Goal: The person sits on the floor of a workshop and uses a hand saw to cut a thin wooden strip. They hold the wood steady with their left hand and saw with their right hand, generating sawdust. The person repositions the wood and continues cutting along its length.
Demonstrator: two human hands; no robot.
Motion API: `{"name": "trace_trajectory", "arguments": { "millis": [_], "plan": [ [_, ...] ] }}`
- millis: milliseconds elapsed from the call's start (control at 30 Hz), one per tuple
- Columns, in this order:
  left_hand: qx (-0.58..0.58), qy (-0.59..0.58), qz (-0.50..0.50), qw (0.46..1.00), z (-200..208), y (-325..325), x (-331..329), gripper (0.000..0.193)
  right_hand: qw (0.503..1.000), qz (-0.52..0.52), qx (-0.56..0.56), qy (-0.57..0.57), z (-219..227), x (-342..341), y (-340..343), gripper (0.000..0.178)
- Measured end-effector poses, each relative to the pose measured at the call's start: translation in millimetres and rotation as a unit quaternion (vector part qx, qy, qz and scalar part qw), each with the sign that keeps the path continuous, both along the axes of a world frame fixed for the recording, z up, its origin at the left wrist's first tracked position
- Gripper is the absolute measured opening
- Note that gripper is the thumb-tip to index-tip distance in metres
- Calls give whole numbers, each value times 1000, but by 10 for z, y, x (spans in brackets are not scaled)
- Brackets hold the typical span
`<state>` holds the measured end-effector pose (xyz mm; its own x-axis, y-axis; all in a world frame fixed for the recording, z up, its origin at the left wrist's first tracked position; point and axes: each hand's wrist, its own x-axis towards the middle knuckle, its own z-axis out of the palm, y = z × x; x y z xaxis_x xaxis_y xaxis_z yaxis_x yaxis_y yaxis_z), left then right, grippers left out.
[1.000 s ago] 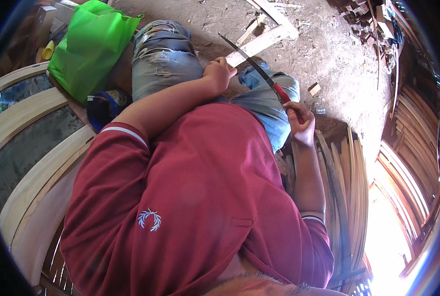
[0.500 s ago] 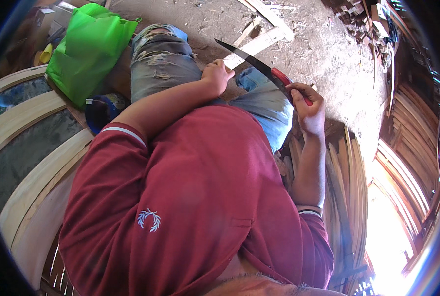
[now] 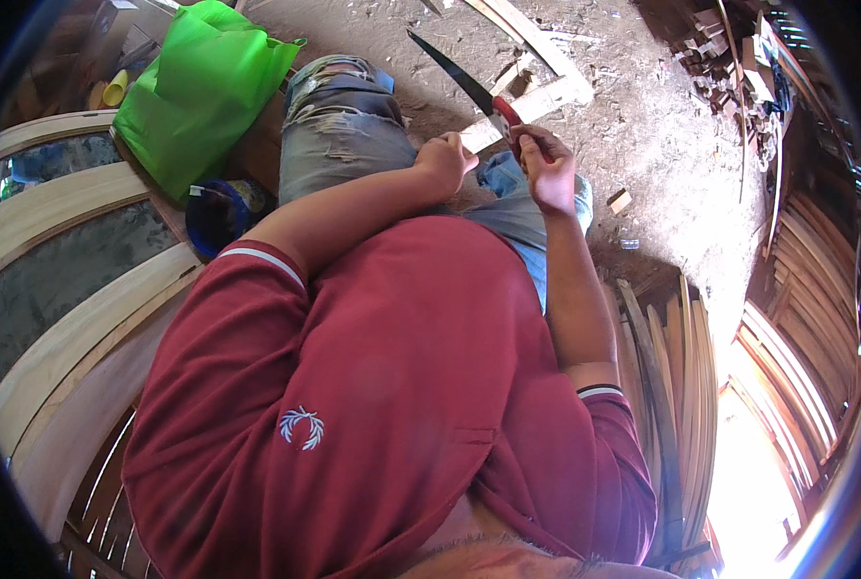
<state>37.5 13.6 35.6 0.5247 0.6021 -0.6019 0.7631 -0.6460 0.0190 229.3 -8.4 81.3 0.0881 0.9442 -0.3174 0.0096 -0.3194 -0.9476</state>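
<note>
My right hand (image 3: 546, 172) grips the red handle of a hand saw (image 3: 458, 77) above my right knee. Its dark, tapering blade points up and to the left, over the dirt floor; the teeth are too small to make out. My left hand (image 3: 444, 164) is closed in front of my lap, between the knees. Whatever its curled fingers may hold is hidden. Just beyond that hand lies a pale wooden board (image 3: 551, 99), joined at an angle to another strip.
A green bag (image 3: 204, 96) stands at the left beside a dark blue container (image 3: 220, 220). Curved wooden frames (image 3: 73, 338) fill the left side. Wooden strips (image 3: 677, 386) are stacked at my right, and offcuts (image 3: 715, 72) lie piled at the far right.
My right hand has moved left and slightly up with the saw, bringing it nearer my left hand. The blade now points more steeply upward. My left hand stays closed.
</note>
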Motion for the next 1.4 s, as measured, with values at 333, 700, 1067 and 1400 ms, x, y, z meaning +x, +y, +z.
{"name": "trace_trajectory", "arguments": {
  "millis": [333,700,1067,1400],
  "plan": [
    [-9,-11,16,1000,-70,-5,19,39,993,41,76,-79,-296,-96,-83,19],
    [-9,-25,73,997,-117,-50,-10,37,992,68,8,-108,-20,83,-355,19],
    [-7,-3,37,999,-159,-72,-24,48,983,44,-71,-164,777,762,-1583,15],
    [12,17,-28,999,-3,-8,30,48,989,-7,127,-69,1027,441,-820,18]
  ]
}}
